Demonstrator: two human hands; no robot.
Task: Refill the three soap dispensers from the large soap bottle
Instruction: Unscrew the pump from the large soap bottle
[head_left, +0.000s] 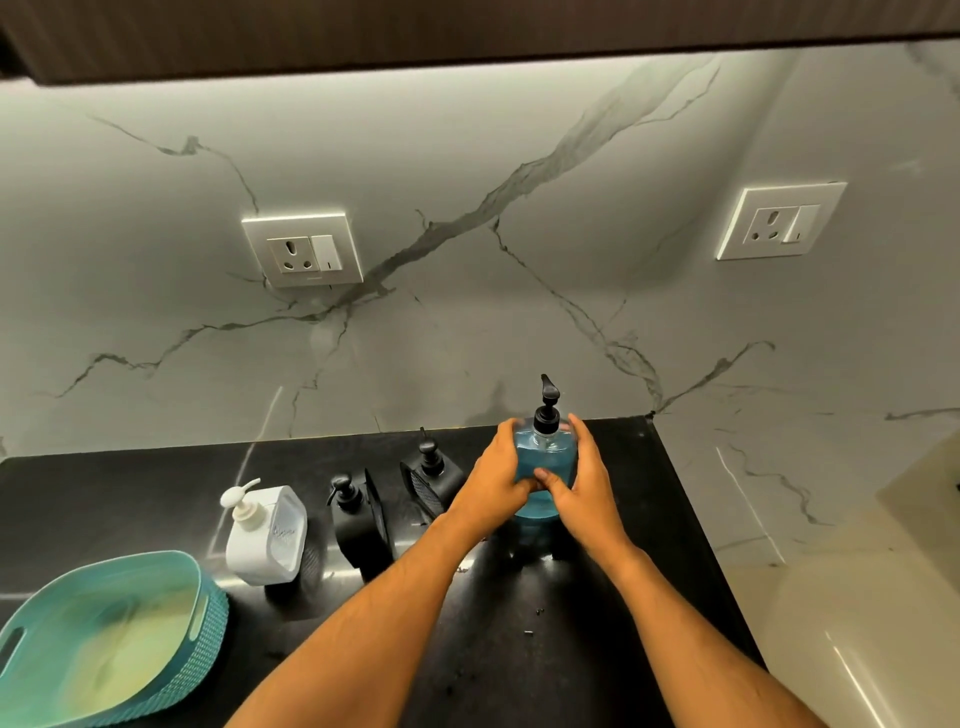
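A large clear soap bottle (545, 457) of blue liquid, with a black pump on top, stands on the black counter (519, 623) near the back wall. My left hand (496, 480) grips its left side and my right hand (584, 486) grips its right side, thumbs meeting at the front. To the left stand three dispensers in a row: a white one (267, 535) with a white pump, a black one (358, 525), and another black one (431, 475) closest to my left hand.
A teal plastic basket (109, 639) sits at the counter's front left. The marble wall behind carries two sockets (304, 249) (779, 221). The counter ends at the right, by a pale floor (857, 597).
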